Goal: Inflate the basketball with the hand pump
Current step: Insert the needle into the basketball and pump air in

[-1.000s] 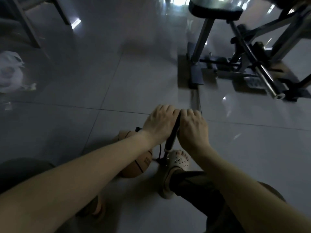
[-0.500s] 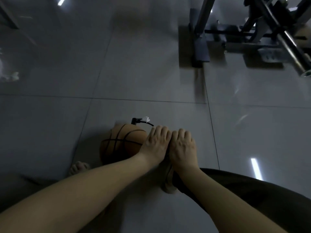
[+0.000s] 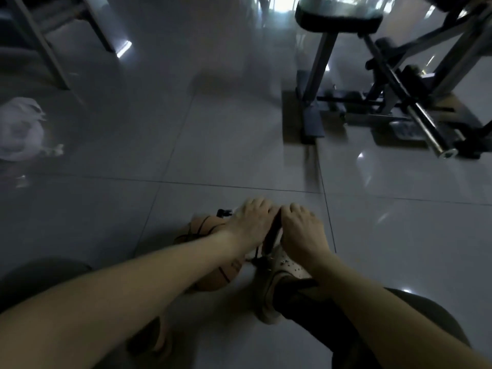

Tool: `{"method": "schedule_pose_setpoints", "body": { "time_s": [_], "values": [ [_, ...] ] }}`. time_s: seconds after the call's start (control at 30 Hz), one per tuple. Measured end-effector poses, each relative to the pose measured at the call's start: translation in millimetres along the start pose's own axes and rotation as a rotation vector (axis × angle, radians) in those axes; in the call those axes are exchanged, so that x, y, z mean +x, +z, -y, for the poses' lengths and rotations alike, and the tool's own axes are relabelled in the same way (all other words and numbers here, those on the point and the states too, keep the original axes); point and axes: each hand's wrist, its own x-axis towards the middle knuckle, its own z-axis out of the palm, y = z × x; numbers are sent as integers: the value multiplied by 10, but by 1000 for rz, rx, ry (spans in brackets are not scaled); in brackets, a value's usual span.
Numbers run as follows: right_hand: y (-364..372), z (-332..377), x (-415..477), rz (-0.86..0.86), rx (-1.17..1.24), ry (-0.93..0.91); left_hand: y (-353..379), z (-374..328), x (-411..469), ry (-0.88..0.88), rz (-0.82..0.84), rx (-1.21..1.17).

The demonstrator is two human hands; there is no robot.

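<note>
The left hand (image 3: 250,222) and the right hand (image 3: 300,230) sat side by side, knuckles up, on top of the hand pump (image 3: 273,234). Each grip was clamped on the pump's handle, with the fingers curled down over it so that the handle itself was almost hidden. Only the dark shaft showed in the narrow gap between the two hands, running down and slightly left toward the floor (image 3: 213,145). The pump's base could not be made out clearly; it seemed to lie just beside the toe of a pale perforated shoe (image 3: 288,265) on the person's right foot. The basketball (image 3: 213,280) rested on the floor to the left of the pump, just beside that shoe and partly covered by the left forearm, which crossed over it. Its orange skin and black seams showed above and below the arm. A thin black hose end (image 3: 222,212) stuck up at the far side of the ball, close to the left hand's fingers; where it entered the ball was not visible. The floor was glossy grey tile with bright reflections. At the upper right stood a metal exercise machine (image 3: 399,83) with a dark padded seat (image 3: 338,14). At the far left a crumpled white bag (image 3: 18,129) lay on the tiles, and slanted furniture legs (image 3: 53,49) stood behind it.
</note>
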Motion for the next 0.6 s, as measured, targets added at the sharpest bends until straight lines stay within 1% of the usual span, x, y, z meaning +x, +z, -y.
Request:
{"method": "schedule_pose_setpoints", "body": {
  "time_s": [0.07, 0.1, 0.17, 0.27, 0.37, 0.5, 0.6],
  "values": [
    [-288, 17, 42, -172, 1, -23, -295, 86, 66, 31, -150, 29],
    [-371, 15, 80, -248, 1, -24, -374, 120, 109, 16, -194, 62],
    [-357, 28, 131, -324, 9, 5, -369, 136, 157, -40, -206, 79],
    [46, 48, 91, -327, -5, 35, -4, 20, 115, -86, -180, 48],
    [442, 15, 60, -352, 38, 48, 424, -54, 57, -139, -152, 76],
    [751, -22, 112, -309, 55, 58, 754, -14, 64, -125, -154, 70],
    [972, -44, 147, -233, 62, 80, 981, -3, 59, -116, -123, 58]
  ]
}}
